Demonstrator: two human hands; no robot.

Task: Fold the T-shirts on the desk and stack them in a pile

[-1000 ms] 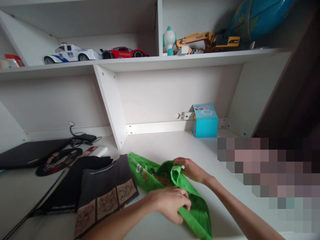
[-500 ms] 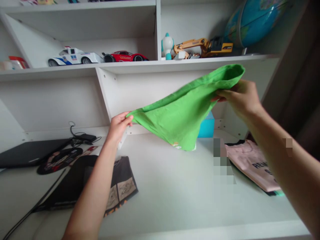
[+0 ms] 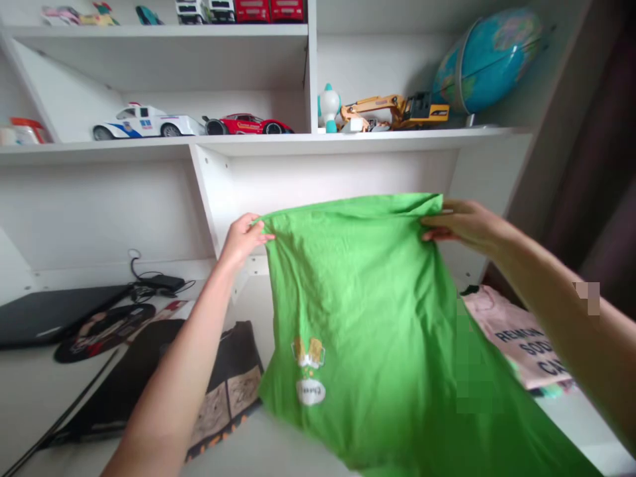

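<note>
A bright green T-shirt point(image 3: 368, 298) hangs upside down between my hands, its hem stretched along the top edge. My left hand point(image 3: 244, 237) pinches the hem's left corner. At the right corner, my right hand point(image 3: 457, 222) grips the cloth between thumb and fingers. A small print of two beer mugs over a white oval shows upside down low on the left of the shirt. The lower right part spreads toward me and runs out of view, slightly blurred. Part of the white desk point(image 3: 293, 454) lies hidden behind the cloth.
Folded dark shirts point(image 3: 228, 377) lie at the left, beside a black laptop point(image 3: 59, 315) and a charger point(image 3: 161, 283). A pink folded shirt point(image 3: 521, 338) tops a pile at the right. Shelves above hold toy cars point(image 3: 149, 122), a toy excavator point(image 3: 397, 111) and a globe point(image 3: 491, 63).
The green shirt has dropped open from a bunched, slanted shape into a wide hanging sheet. My right hand has come down, level with my left. The camera view has tilted up a little.
</note>
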